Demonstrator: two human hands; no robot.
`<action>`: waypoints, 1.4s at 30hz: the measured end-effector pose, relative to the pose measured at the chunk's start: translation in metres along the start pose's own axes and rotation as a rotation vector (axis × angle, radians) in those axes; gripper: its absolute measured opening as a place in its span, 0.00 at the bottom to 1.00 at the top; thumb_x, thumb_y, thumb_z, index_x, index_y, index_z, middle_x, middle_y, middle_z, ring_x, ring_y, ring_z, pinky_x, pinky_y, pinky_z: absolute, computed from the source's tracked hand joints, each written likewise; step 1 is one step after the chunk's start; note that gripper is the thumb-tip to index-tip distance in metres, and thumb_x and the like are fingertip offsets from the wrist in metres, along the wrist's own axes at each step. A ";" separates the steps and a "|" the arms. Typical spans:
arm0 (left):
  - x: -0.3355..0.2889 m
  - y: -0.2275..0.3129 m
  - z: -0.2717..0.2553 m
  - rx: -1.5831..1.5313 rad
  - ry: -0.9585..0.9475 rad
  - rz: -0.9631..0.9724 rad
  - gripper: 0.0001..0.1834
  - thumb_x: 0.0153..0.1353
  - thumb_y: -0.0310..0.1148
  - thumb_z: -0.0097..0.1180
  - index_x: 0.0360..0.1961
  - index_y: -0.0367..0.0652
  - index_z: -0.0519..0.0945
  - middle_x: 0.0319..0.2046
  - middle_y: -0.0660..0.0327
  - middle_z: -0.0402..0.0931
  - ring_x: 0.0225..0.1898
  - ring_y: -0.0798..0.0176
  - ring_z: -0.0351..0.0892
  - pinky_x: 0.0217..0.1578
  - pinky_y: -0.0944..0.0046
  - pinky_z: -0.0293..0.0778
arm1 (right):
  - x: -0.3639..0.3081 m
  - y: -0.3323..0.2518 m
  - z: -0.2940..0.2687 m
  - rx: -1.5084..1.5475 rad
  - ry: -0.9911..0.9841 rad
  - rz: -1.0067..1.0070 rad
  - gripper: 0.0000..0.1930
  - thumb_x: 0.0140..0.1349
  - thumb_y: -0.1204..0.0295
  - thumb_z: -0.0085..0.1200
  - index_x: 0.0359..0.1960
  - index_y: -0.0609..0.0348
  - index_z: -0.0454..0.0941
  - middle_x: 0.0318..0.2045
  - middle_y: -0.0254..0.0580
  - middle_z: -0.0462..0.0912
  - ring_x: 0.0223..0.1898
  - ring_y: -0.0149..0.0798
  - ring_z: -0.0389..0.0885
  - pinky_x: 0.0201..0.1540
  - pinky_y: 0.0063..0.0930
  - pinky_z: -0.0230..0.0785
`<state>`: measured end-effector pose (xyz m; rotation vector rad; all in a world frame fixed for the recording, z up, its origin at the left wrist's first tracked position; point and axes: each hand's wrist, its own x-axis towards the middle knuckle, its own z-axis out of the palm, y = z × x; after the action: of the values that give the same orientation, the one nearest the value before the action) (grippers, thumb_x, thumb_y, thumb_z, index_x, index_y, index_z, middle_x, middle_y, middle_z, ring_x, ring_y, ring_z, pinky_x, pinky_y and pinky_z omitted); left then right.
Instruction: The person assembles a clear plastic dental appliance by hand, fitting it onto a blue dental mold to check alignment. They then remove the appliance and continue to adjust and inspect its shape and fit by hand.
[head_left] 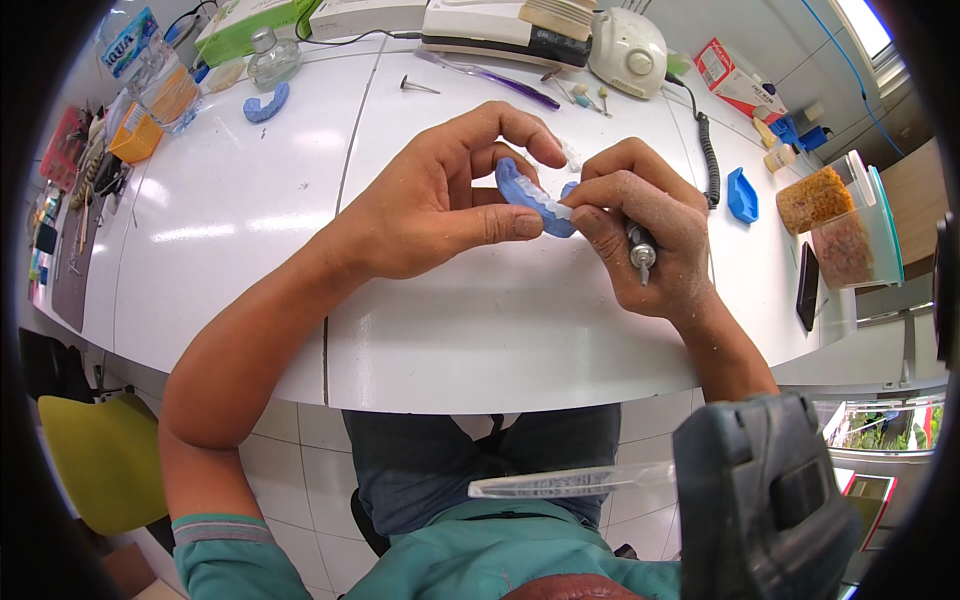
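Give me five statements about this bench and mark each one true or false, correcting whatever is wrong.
1. The left hand holds a blue dental mold with a white strip along it. True.
2. The right hand is holding a purple-handled tool. False: it holds a metal-tipped handpiece; the purple-handled tool lies at the back of the table.
3. A blue arch-shaped piece lies near the clear bottle. True.
4. The chair at lower left has a red seat. False: the chair is yellow-green.
5. The orange basket is beside the right hand. False: the orange basket is at the far left of the picture.
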<state>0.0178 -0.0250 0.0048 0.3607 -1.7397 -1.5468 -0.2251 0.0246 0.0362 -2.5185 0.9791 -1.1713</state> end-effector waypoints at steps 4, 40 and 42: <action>0.001 -0.001 0.000 0.009 -0.010 0.008 0.26 0.61 0.27 0.76 0.58 0.45 0.77 0.61 0.59 0.71 0.48 0.71 0.75 0.54 0.67 0.80 | -0.001 -0.001 0.000 0.007 0.001 0.014 0.04 0.62 0.77 0.70 0.38 0.59 0.87 0.35 0.41 0.83 0.34 0.35 0.84 0.31 0.30 0.75; -0.002 -0.004 -0.001 -0.002 0.010 -0.038 0.26 0.62 0.28 0.75 0.59 0.45 0.77 0.62 0.60 0.69 0.56 0.68 0.75 0.54 0.67 0.81 | -0.002 0.012 0.005 -0.156 -0.019 -0.194 0.16 0.46 0.78 0.74 0.39 0.55 0.87 0.33 0.37 0.87 0.36 0.37 0.85 0.33 0.31 0.79; -0.002 -0.004 -0.001 -0.010 0.005 -0.043 0.26 0.62 0.29 0.75 0.59 0.45 0.77 0.62 0.60 0.69 0.58 0.66 0.75 0.56 0.65 0.81 | -0.002 0.012 0.006 -0.161 -0.012 -0.201 0.16 0.47 0.77 0.75 0.39 0.55 0.87 0.33 0.36 0.87 0.36 0.37 0.85 0.32 0.31 0.78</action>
<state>0.0188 -0.0258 0.0001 0.3988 -1.7303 -1.5833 -0.2280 0.0157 0.0261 -2.8037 0.8655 -1.1715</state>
